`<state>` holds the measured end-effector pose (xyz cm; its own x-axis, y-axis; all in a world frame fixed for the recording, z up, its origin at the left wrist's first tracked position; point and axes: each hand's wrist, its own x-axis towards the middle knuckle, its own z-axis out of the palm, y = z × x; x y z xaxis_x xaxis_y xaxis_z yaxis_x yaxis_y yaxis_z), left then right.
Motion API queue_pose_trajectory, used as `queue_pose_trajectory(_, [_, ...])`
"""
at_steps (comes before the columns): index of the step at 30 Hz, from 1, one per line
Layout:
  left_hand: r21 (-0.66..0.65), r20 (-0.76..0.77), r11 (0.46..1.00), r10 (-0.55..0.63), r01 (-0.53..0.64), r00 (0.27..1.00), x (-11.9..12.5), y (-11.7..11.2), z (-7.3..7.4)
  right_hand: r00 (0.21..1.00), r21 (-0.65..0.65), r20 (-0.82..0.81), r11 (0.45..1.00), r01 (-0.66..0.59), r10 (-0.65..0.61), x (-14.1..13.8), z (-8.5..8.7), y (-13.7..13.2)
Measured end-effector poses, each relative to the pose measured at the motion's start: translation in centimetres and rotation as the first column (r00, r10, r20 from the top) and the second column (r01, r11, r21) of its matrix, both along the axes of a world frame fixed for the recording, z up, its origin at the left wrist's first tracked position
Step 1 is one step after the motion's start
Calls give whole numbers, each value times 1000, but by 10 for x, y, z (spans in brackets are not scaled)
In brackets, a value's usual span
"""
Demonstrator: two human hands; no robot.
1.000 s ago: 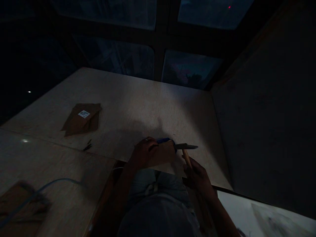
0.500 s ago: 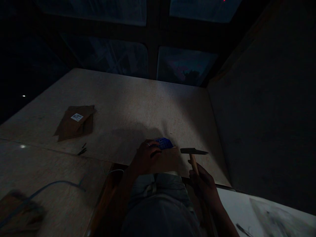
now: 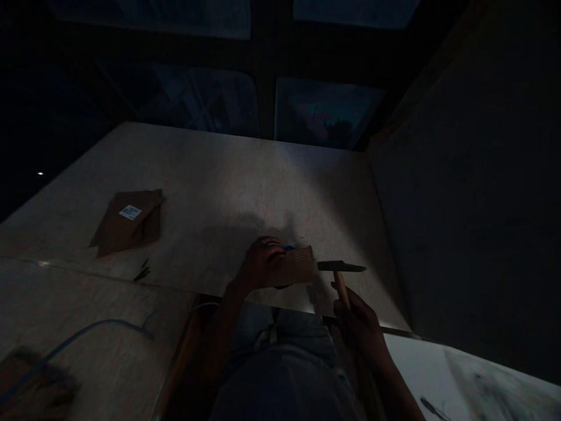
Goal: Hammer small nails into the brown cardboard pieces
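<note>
My right hand (image 3: 357, 316) is closed round the wooden handle of a hammer (image 3: 342, 267), its dark metal head raised above the table's front edge. To the left, my left hand (image 3: 263, 260) grips the left end of a brown cardboard piece (image 3: 300, 266), fingers curled over its top. A sliver of something blue (image 3: 288, 248) shows along the cardboard's upper edge; most of it is hidden. The hammer head stands just right of the cardboard, apart from it.
On the pale table (image 3: 210, 175), several brown cardboard pieces (image 3: 127, 225) with a white label lie stacked at left. Small dark bits (image 3: 142, 272) lie near them. A blue cable (image 3: 92, 326) crosses the lower left. A dark wall (image 3: 460, 193) bounds the right. The light is dim.
The cardboard piece has moved up, away from my body, and now covers most of the blue thing. My left hand has shifted with it. The hammer has hardly moved.
</note>
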<state>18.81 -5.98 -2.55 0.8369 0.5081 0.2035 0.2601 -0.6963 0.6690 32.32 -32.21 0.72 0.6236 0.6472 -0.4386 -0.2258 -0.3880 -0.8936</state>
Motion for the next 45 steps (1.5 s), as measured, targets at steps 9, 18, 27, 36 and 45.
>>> queue_pose_trajectory(9, [23, -34, 999, 29, -28, 999, 2, -6, 0, 992, 15, 3, 992, -128, 128, 0, 19, 17])
queue_pose_trajectory(18, [20, -45, 997, 69, -68, 997, 4, -10, -3, 867, 28, 242, 890, -455, 436, 3, 40, 72])
queue_pose_trajectory(27, [28, -27, 997, 67, -67, 997, 4, -13, -5, 843, 3, 259, 873, -488, 471, 5, 50, 80])
queue_pose_trajectory(36, [48, -76, 995, 88, -84, 993, 6, -14, -4, 814, -30, 320, 864, -503, 485, 5, 49, 82])
queue_pose_trajectory(45, [99, -108, 990, 109, -98, 988, 5, -16, 0, 825, -10, 315, 870, -492, 470, 2, 40, 87])
